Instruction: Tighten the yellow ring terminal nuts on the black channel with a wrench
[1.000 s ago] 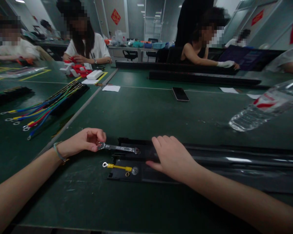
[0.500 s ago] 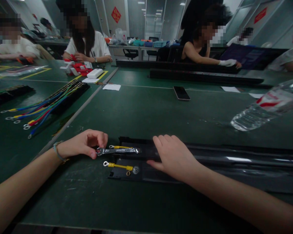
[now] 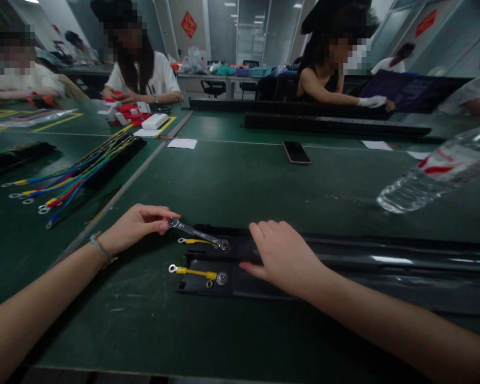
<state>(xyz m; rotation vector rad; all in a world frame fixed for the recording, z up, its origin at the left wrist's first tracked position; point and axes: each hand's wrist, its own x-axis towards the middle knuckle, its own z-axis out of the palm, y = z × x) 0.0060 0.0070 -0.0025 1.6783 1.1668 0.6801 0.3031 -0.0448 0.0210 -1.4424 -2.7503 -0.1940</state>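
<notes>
My left hand (image 3: pixel 138 226) pinches the free end of a small silver wrench (image 3: pixel 198 233). The wrench's other end sits on a fastener at the left end of a long black rail (image 3: pixel 344 266). Two short yellow wires with ring terminals lie there: one yellow wire (image 3: pixel 196 241) just under the wrench, another yellow wire (image 3: pixel 192 272) nearer me, ending at a bolt. My right hand (image 3: pixel 284 258) lies flat on the rail, fingers stretched out, pressing it onto the green table (image 3: pixel 232 186).
A bundle of coloured wires (image 3: pixel 64 181) lies at the left. A phone (image 3: pixel 296 152) and paper slips sit mid-table. A clear water bottle (image 3: pixel 436 176) lies at the right. More black rails (image 3: pixel 336 127) and several seated people are at the far side.
My left hand has swung the wrench's free end away from me, so the wrench now slants up to the left. The upper yellow wire has come into sight. My right hand has stayed put.
</notes>
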